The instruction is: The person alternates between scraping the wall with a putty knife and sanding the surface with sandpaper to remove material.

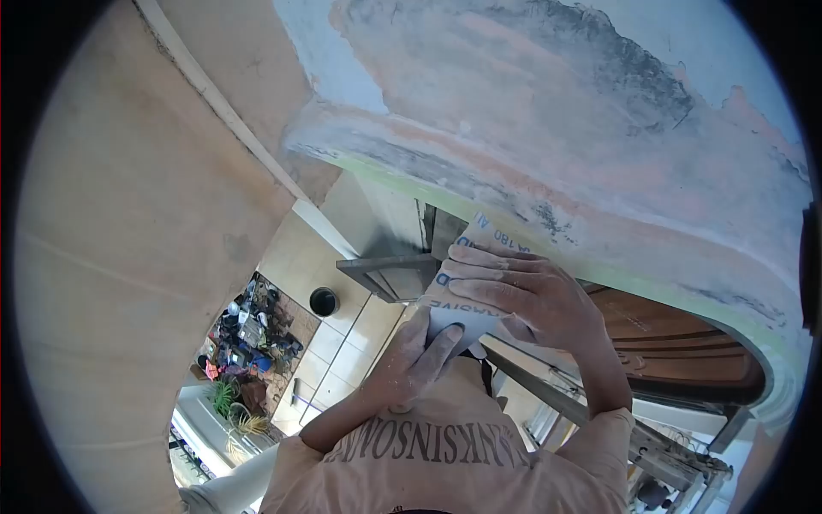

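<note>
A pale sheet of sandpaper (469, 320) with blue printing on its back is between my two hands, in front of my chest. My right hand (535, 295) lies over its upper part, dusty fingers wrapped across the print. Lower down, my left hand (409, 358) grips the near end, with the thumb pressed on the paper. Just above the sheet's far end runs the curved edge of a patched plaster wall (514, 193), with grey, pink and greenish filler. White dust covers both hands.
Far below lies a tiled floor (330, 343) with a black bucket (324, 301) and a pile of mixed items (248, 330). Wooden shutters (390, 276) stand beyond the sandpaper. Metal scaffolding (659, 463) is at the lower right; a large beige wall (145, 257) fills the left.
</note>
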`<action>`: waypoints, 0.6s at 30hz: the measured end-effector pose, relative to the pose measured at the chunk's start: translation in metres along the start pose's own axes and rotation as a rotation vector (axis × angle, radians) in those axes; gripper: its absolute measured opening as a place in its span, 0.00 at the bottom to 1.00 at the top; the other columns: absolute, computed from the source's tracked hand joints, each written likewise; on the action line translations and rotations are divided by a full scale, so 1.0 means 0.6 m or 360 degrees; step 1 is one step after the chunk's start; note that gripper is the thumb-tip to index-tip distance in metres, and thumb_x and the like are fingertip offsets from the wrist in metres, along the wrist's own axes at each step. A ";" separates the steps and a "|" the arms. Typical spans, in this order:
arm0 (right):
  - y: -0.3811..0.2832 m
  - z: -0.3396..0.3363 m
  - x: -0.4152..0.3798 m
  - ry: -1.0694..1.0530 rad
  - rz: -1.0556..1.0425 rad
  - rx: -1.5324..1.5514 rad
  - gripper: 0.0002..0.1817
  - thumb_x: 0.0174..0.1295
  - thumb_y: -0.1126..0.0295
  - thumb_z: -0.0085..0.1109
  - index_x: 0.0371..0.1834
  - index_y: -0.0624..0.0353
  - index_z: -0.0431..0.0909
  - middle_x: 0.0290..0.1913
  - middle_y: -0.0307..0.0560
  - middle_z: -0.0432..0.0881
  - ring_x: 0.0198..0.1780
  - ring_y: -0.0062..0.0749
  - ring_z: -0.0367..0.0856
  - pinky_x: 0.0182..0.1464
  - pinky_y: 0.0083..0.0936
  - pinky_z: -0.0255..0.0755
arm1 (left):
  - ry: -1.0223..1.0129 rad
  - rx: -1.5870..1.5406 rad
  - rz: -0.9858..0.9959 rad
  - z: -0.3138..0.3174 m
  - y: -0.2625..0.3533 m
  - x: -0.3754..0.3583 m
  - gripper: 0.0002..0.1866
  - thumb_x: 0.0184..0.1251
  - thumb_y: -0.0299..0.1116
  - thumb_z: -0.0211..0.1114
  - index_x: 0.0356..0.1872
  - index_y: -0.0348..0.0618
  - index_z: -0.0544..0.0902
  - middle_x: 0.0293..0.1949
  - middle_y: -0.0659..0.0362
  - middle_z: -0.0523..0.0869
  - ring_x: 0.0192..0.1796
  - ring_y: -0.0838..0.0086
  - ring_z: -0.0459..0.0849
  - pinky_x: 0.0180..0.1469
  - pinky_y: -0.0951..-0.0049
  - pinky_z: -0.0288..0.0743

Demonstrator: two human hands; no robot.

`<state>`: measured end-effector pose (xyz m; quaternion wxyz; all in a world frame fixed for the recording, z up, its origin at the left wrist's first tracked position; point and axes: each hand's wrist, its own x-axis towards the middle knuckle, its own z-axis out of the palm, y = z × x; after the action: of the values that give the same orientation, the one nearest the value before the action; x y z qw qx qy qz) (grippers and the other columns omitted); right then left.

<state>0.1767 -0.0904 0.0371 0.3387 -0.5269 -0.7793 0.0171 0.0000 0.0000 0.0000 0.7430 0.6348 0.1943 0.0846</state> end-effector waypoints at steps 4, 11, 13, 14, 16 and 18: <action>0.012 -0.017 0.000 -0.0058 -0.0018 -0.0095 0.19 0.53 0.75 0.55 0.50 0.58 0.73 0.57 0.47 0.75 0.60 0.39 0.72 0.59 0.34 0.71 | 0.0010 -0.0024 -0.0004 0.009 0.000 0.019 0.14 0.72 0.35 0.50 0.49 0.33 0.69 0.26 0.63 0.76 0.23 0.86 0.69 0.25 0.83 0.64; 0.015 -0.009 -0.011 -0.0034 0.0050 -0.0026 0.20 0.51 0.75 0.56 0.50 0.60 0.73 0.58 0.51 0.74 0.60 0.40 0.73 0.58 0.36 0.72 | -0.0011 -0.0118 -0.0063 0.005 -0.021 0.013 0.18 0.71 0.37 0.51 0.54 0.36 0.63 0.28 0.61 0.74 0.19 0.86 0.64 0.19 0.84 0.57; 0.015 -0.013 -0.008 -0.0031 0.0033 -0.0052 0.19 0.52 0.74 0.56 0.50 0.60 0.73 0.58 0.52 0.74 0.60 0.41 0.73 0.59 0.36 0.71 | -0.0099 -0.0157 0.0108 0.001 -0.031 0.010 0.19 0.71 0.37 0.51 0.55 0.36 0.61 0.28 0.62 0.73 0.19 0.86 0.63 0.19 0.85 0.56; 0.003 -0.008 -0.002 -0.0031 -0.0025 -0.0065 0.19 0.52 0.74 0.56 0.49 0.60 0.73 0.58 0.52 0.74 0.60 0.40 0.73 0.59 0.36 0.71 | -0.0144 -0.0168 0.0197 -0.001 -0.033 0.011 0.19 0.71 0.37 0.52 0.55 0.36 0.61 0.28 0.62 0.73 0.19 0.86 0.63 0.19 0.85 0.56; -0.002 -0.004 -0.004 -0.0034 0.0001 -0.0057 0.17 0.52 0.74 0.56 0.48 0.60 0.73 0.57 0.52 0.74 0.60 0.40 0.73 0.60 0.36 0.70 | -0.0045 -0.0136 -0.0014 -0.001 -0.024 0.012 0.16 0.71 0.34 0.50 0.52 0.34 0.64 0.30 0.62 0.74 0.24 0.86 0.68 0.24 0.85 0.62; 0.012 -0.017 -0.010 -0.0055 0.0128 -0.0063 0.16 0.54 0.73 0.56 0.47 0.60 0.73 0.57 0.50 0.75 0.60 0.41 0.72 0.61 0.36 0.69 | -0.0029 -0.0140 -0.0013 0.000 -0.024 0.009 0.15 0.71 0.33 0.50 0.51 0.34 0.65 0.30 0.62 0.75 0.26 0.86 0.70 0.27 0.85 0.65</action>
<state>0.1894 -0.0957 0.0395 0.3137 -0.5640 -0.7635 0.0244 0.0030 -0.0006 -0.0153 0.7723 0.6015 0.1862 0.0842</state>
